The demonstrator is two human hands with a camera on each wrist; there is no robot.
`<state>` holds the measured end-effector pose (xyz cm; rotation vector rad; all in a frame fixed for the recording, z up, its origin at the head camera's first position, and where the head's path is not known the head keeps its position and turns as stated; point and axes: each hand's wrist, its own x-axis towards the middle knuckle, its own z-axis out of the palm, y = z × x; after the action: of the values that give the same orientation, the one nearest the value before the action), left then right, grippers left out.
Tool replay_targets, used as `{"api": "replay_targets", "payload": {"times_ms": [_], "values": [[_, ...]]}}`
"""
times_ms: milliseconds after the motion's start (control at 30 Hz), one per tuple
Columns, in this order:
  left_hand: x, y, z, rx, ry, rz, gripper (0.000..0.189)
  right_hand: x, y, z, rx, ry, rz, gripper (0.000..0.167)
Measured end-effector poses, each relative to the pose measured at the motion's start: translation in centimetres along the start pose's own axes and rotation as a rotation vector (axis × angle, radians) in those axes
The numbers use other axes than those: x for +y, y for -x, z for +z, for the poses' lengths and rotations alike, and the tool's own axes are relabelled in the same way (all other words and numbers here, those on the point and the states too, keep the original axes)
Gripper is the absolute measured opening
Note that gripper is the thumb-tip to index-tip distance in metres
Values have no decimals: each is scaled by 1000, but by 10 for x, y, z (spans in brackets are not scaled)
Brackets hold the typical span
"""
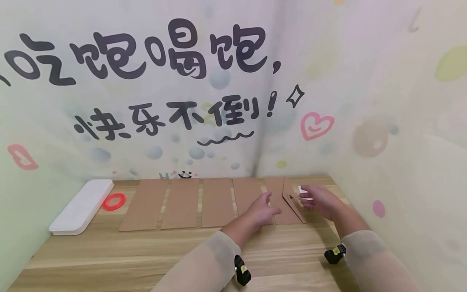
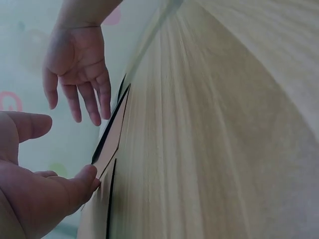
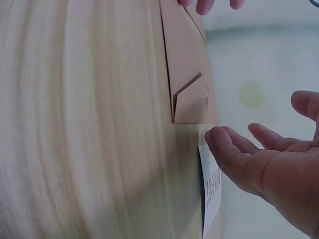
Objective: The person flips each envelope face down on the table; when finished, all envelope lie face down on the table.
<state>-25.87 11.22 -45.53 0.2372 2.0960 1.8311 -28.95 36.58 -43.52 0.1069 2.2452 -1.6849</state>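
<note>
A row of brown paper envelopes (image 1: 218, 202) lies along the back of the table. The rightmost envelope (image 1: 278, 190) has its pointed flap (image 1: 292, 198) on the right side, with a small dark mark on it. My left hand (image 1: 260, 211) hovers with spread fingers at this envelope's left part; whether a fingertip touches it, I cannot tell. To the right of the flap, my right hand (image 1: 321, 200) is held in the air, palm inward, fingers relaxed and holding nothing. Partly hidden behind it is a white card (image 3: 212, 189) with reddish writing.
A long white case (image 1: 82, 207) stands at the table's left, beside a red ring-shaped roll (image 1: 114, 201). The wooden table (image 1: 146, 259) meets a printed wall (image 1: 233, 158) at the back and another wall (image 1: 419, 182) on the right.
</note>
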Motion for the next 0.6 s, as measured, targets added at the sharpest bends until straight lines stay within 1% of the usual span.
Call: {"api": "replay_targets", "payload": {"times_ms": [100, 167, 267, 333, 433, 600], "values": [[3, -1, 0, -20, -23, -6, 83, 3, -3, 1, -7, -12, 11, 71], [3, -2, 3, -27, -39, -9, 82, 6, -5, 1, -3, -24, 13, 71], [5, -4, 7, -24, -51, -7, 80, 8, -8, 1, 16, -31, 9, 73], [6, -5, 9, -24, -53, -6, 78, 9, -8, 0, 34, -34, -5, 74], [6, -5, 10, -21, -56, -1, 77, 11, -8, -1, 52, -69, -34, 75], [2, -5, 11, -11, -48, 20, 73, 12, -6, -5, 64, -120, -80, 68]]}}
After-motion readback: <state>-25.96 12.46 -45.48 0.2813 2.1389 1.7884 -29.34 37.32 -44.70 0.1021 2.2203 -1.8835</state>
